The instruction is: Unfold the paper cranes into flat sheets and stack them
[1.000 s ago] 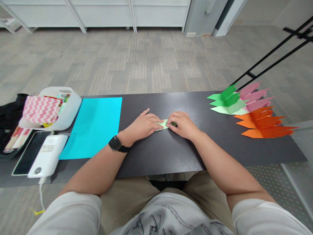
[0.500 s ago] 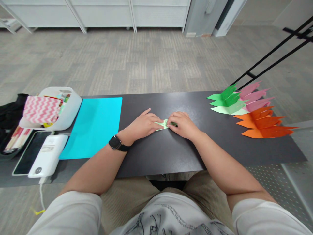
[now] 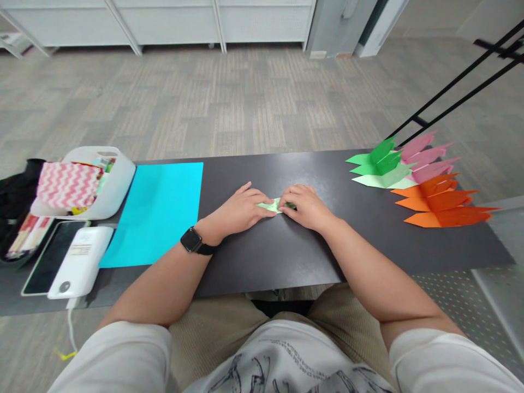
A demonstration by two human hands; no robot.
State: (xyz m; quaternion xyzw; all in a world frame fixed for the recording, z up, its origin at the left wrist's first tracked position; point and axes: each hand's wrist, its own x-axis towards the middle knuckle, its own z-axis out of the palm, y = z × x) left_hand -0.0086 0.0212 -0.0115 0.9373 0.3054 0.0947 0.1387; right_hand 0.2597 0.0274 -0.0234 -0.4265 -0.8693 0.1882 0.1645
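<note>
A small folded strip of light green paper [image 3: 270, 206] lies on the dark table in front of me, mostly covered by my fingers. My left hand [image 3: 240, 210], with a black watch [image 3: 191, 239] on its wrist, holds the strip's left part between thumb and fingers; one finger sticks up, away from it. At the strip's right end my right hand [image 3: 305, 206] has its fingers curled and pinched on the paper. The fingertips of both hands are close together. How the strip is folded underneath cannot be seen.
Folded paper pieces in green [image 3: 382, 164], pink [image 3: 429, 158] and orange [image 3: 444, 204] stand at the right. To the left lie a cyan sheet [image 3: 158, 213], a white basket [image 3: 118, 185], a phone [image 3: 51, 262] and a white power bank [image 3: 82, 262] with a cable.
My left thumb has shifted slightly along the paper's near edge, and less of the strip shows. My right hand keeps its pinch. The view has moved a little.
</note>
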